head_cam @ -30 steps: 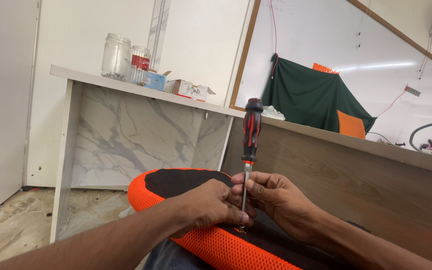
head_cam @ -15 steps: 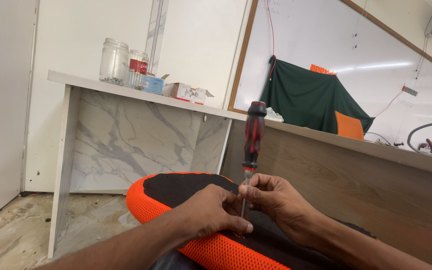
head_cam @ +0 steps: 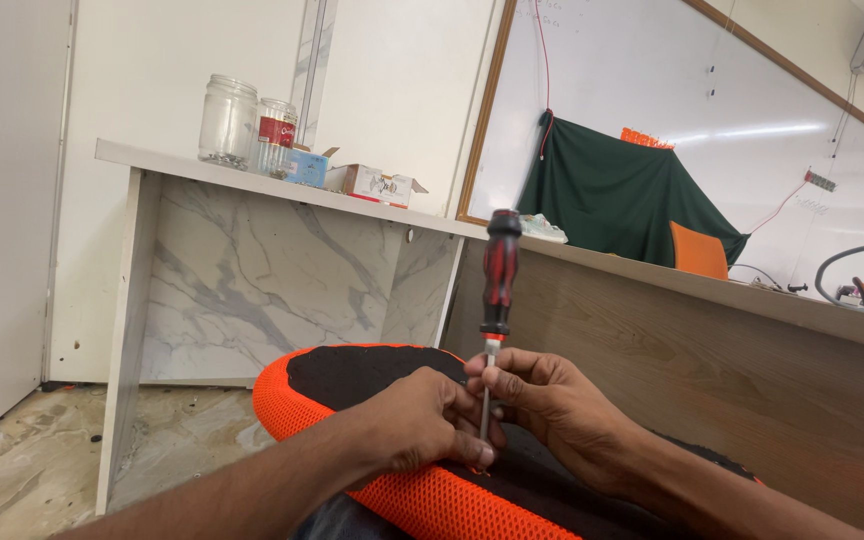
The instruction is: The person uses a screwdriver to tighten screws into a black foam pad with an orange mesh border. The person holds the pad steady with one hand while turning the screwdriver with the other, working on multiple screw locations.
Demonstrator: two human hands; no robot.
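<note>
Both hands, left hand [head_cam: 420, 425] and right hand [head_cam: 542, 405], pinch the upright screwdriver [head_cam: 497, 300] shaft at lower centre, its tip seemingly on the orange-rimmed seat cushion [head_cam: 412, 495].

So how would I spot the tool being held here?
Find the orange-rimmed black mesh cushion low in the frame. Both hands, left hand and right hand, pinch a thin metal shaft above it. That is the red-and-black-handled screwdriver, the only thing standing upright there.
</note>
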